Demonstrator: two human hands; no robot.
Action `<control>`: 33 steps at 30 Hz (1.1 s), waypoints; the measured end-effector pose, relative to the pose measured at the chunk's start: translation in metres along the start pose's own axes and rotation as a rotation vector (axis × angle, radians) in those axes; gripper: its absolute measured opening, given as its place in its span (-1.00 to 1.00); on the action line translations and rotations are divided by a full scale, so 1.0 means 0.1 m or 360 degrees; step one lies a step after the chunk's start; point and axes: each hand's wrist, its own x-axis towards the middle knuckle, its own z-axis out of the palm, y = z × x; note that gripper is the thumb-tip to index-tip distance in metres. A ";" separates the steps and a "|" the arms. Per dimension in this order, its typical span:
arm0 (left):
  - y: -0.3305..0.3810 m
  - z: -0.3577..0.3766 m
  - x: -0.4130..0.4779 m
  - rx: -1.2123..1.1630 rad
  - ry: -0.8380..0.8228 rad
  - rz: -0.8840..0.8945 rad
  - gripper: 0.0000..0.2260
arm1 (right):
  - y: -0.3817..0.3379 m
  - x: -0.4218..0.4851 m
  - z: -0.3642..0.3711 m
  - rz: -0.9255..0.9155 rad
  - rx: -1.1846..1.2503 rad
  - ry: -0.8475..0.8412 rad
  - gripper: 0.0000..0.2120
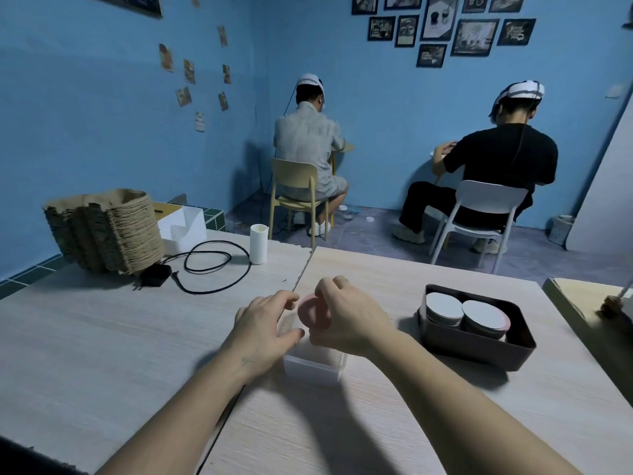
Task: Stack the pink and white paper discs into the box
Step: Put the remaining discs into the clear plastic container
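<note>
Two hands crowd the clear box: your right hand pinches a pink disc over it, your left hand grips its nine o'clock wall, stacked discs in the brown tray at three o'clock.

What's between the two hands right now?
Head view: a pink disc, pinched by the right hand above the clear box that the left hand holds.

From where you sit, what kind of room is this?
Likely a shared workroom: two seated people in white headbands work facing the blue wall, and a stack of brown pulp trays sits on the pale wooden table.
</note>
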 end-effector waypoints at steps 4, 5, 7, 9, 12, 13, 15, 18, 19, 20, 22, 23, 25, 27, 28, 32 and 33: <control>0.10 -0.03 -0.02 -0.0076 -0.0036 -0.0039 -0.51 | 0.03 -0.10 -0.04 -0.0068 0.0138 0.0051 -0.53; 0.12 -0.03 -0.02 -0.0096 -0.0034 -0.0041 -0.52 | 0.04 -0.12 -0.04 -0.0090 0.0162 0.0064 -0.56; 0.16 -0.04 -0.03 -0.0123 -0.0020 -0.0031 -0.58 | 0.07 -0.17 -0.03 -0.0141 0.0217 0.0111 -0.62; 0.19 -0.03 -0.05 -0.0152 0.0000 -0.0022 -0.62 | 0.11 -0.23 -0.03 -0.0179 0.0287 0.0170 -0.70; 0.30 0.00 -0.05 -0.0199 0.0043 -0.0006 -0.65 | 0.18 -0.31 -0.07 -0.0231 0.0400 0.0281 -0.79; 0.35 0.01 -0.05 -0.0209 0.0055 0.0010 -0.65 | 0.22 -0.35 -0.11 -0.0248 0.0419 0.0317 -0.81; 0.48 0.05 -0.01 -0.0222 0.0070 0.0073 -0.66 | 0.33 -0.45 -0.20 -0.0253 0.0433 0.0398 -0.82; 0.75 0.19 0.09 -0.0281 0.0064 0.0161 -0.70 | 0.55 -0.63 -0.35 -0.0199 0.0430 0.0542 -0.85; 0.85 0.26 0.13 -0.0310 0.0048 0.0176 -0.72 | 0.64 -0.69 -0.40 -0.0173 0.0425 0.0579 -0.85; 0.94 0.34 0.17 -0.0343 0.0025 0.0191 -0.72 | 0.74 -0.75 -0.44 -0.0145 0.0419 0.0603 -0.85; 1.12 0.49 0.26 -0.0383 -0.0011 0.0252 -0.72 | 0.94 -0.85 -0.54 -0.0062 0.0396 0.0587 -0.84; 1.20 0.57 0.30 -0.0388 -0.0028 0.0278 -0.72 | 1.04 -0.90 -0.59 -0.0017 0.0378 0.0571 -0.83; 1.37 0.70 0.40 -0.0392 -0.0065 0.0312 -0.71 | 1.25 -0.99 -0.69 0.0051 0.0342 0.0567 -0.82; 1.52 0.82 0.51 -0.0411 -0.0113 0.0312 -0.70 | 1.42 -1.06 -0.78 0.0092 0.0317 0.0564 -0.83; 1.58 0.88 0.57 -0.0415 -0.0140 0.0304 -0.72 | 1.50 -1.08 -0.82 0.0080 0.0316 0.0555 -0.86; 1.75 1.10 0.80 -0.0377 -0.0212 0.0264 -0.64 | 1.77 -1.11 -0.94 0.0072 0.0252 0.0483 -0.95; 1.78 1.15 0.84 -0.0350 -0.0216 0.0267 -0.61 | 1.83 -1.09 -0.95 0.0100 0.0236 0.0462 -0.93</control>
